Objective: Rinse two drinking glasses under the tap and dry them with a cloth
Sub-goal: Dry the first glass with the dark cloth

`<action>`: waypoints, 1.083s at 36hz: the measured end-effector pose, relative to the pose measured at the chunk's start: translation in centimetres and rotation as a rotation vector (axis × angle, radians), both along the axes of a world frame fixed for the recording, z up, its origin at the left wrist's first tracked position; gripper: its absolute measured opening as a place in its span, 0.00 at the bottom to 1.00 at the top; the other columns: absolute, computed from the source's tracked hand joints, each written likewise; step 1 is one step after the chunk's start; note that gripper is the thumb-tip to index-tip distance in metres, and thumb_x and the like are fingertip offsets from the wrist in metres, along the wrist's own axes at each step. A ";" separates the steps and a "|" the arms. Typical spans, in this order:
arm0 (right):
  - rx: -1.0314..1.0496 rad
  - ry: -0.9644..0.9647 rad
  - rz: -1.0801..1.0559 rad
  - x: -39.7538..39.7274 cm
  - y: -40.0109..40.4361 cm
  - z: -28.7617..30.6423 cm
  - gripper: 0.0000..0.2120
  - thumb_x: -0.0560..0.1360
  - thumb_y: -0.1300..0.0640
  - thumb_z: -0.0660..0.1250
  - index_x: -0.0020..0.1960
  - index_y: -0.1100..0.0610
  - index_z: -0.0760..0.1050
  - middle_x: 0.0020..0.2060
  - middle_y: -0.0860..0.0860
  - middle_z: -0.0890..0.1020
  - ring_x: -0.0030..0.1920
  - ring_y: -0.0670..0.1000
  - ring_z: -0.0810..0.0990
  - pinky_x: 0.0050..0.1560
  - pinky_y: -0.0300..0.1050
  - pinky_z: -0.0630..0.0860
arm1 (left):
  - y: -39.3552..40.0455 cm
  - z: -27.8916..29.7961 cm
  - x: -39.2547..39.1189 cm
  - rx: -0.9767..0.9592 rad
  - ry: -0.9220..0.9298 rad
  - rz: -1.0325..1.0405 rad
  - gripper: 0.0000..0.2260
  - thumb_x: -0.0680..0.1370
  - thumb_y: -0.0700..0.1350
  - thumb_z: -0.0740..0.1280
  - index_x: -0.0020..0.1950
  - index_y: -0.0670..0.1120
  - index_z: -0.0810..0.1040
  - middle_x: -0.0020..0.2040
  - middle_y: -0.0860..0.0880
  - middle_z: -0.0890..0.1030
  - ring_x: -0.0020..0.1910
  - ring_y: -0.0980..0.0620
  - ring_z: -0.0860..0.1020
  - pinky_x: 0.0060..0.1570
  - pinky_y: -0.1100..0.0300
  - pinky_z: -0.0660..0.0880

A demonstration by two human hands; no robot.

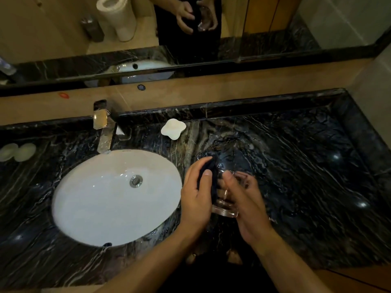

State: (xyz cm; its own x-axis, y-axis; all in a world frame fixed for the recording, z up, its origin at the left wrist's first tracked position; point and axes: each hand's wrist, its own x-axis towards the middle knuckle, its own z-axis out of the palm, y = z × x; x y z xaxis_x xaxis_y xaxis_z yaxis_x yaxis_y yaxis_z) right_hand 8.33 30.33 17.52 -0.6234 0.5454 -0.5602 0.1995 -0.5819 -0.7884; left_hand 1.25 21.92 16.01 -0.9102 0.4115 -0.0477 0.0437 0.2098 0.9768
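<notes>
Dark marble countertop [296, 166] right of the sink [116, 197]: we are holding the glass [225, 208] with our right hand [247, 204], fingers curled round it, while our left hand [196, 195] is pinching the dark cloth [209, 176] against its left side.

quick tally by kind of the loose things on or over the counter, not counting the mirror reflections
Drinking glass: 1, held in the right hand
Dark cloth: 1, gripped by the left hand
White flower-shaped dish: 1
Pale round pads left of the sink: 2
Total: 5
</notes>
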 end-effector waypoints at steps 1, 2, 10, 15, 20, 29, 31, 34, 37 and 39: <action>-0.034 -0.009 -0.008 0.0 0.1 0.0 0.38 0.62 0.37 0.79 0.64 0.56 0.73 0.51 0.55 0.87 0.52 0.56 0.86 0.53 0.55 0.81 | 0.1 0.1 -0.1 -0.004 -0.010 -0.001 0.14 0.81 0.51 0.58 0.63 0.60 0.76 0.64 0.57 0.77 0.65 0.57 0.75 0.66 0.53 0.73; -0.076 -0.006 -0.013 -0.1 0.2 0.1 0.35 0.64 0.37 0.77 0.63 0.57 0.76 0.52 0.56 0.86 0.54 0.58 0.85 0.50 0.54 0.82 | 0.1 0.2 -0.1 -0.011 -0.006 -0.001 0.14 0.81 0.51 0.58 0.64 0.60 0.76 0.64 0.57 0.77 0.65 0.58 0.75 0.66 0.54 0.73; -0.208 0.007 -0.109 -0.8 1.3 0.1 0.25 0.76 0.36 0.63 0.57 0.56 0.82 0.49 0.57 0.87 0.47 0.56 0.86 0.48 0.49 0.79 | -0.9 1.0 2.6 -0.083 0.313 -0.131 0.14 0.82 0.51 0.59 0.66 0.59 0.74 0.74 0.54 0.67 0.73 0.61 0.65 0.68 0.71 0.62; -0.206 0.027 -0.084 -0.8 2.0 0.1 0.25 0.73 0.34 0.64 0.58 0.52 0.80 0.49 0.57 0.87 0.53 0.60 0.82 0.63 0.60 0.72 | -1.5 0.1 4.0 -0.068 0.396 -0.178 0.15 0.83 0.51 0.58 0.69 0.57 0.72 0.76 0.51 0.63 0.75 0.58 0.64 0.71 0.67 0.62; -0.165 0.109 0.085 -0.5 1.6 0.7 0.29 0.69 0.35 0.65 0.58 0.55 0.82 0.53 0.58 0.86 0.52 0.57 0.85 0.51 0.53 0.80 | -0.6 1.0 2.8 -0.012 0.187 -0.056 0.16 0.80 0.54 0.57 0.65 0.70 0.71 0.74 0.54 0.66 0.73 0.60 0.65 0.68 0.69 0.63; -0.210 0.136 0.121 -0.5 1.6 0.3 0.27 0.70 0.39 0.67 0.59 0.57 0.81 0.51 0.55 0.86 0.50 0.53 0.85 0.51 0.51 0.81 | 0.7 1.4 -0.8 0.062 -0.056 0.066 0.14 0.80 0.54 0.57 0.63 0.64 0.74 0.66 0.54 0.76 0.66 0.56 0.74 0.68 0.48 0.71; -0.187 0.089 0.077 -0.6 1.6 -0.1 0.28 0.71 0.37 0.65 0.62 0.55 0.79 0.53 0.55 0.86 0.53 0.54 0.85 0.51 0.52 0.80 | 0.8 1.7 -0.9 -0.004 0.035 0.069 0.14 0.81 0.51 0.57 0.64 0.63 0.74 0.67 0.53 0.75 0.67 0.59 0.72 0.69 0.52 0.69; -0.163 0.078 0.096 -0.8 1.3 -0.2 0.26 0.77 0.38 0.61 0.64 0.55 0.78 0.55 0.56 0.86 0.53 0.54 0.85 0.48 0.50 0.78 | 0.3 2.0 -0.2 -0.086 0.245 -0.029 0.15 0.83 0.48 0.56 0.69 0.54 0.72 0.72 0.50 0.69 0.72 0.57 0.67 0.71 0.61 0.65; -0.043 0.092 0.133 -0.6 1.2 -0.3 0.31 0.66 0.35 0.74 0.61 0.53 0.79 0.54 0.53 0.86 0.56 0.54 0.84 0.52 0.51 0.79 | -0.2 2.1 0.7 -0.103 0.296 -0.096 0.16 0.83 0.50 0.56 0.71 0.54 0.71 0.75 0.51 0.64 0.74 0.56 0.65 0.70 0.67 0.62; -0.025 0.110 0.155 -0.5 1.3 -0.6 0.41 0.57 0.34 0.81 0.64 0.53 0.77 0.56 0.54 0.85 0.58 0.54 0.83 0.55 0.51 0.79 | -0.3 2.3 1.2 -0.096 0.302 -0.119 0.16 0.84 0.50 0.57 0.71 0.57 0.70 0.76 0.52 0.62 0.74 0.60 0.64 0.67 0.72 0.62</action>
State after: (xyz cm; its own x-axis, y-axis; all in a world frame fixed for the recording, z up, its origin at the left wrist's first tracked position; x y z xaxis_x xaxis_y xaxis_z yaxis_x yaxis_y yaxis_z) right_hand 7.84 31.65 16.96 -0.7572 0.4250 -0.4961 0.2017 -0.5703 -0.7963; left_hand 2.48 21.63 18.30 -0.8351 0.5222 0.1729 0.3575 0.2763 0.8921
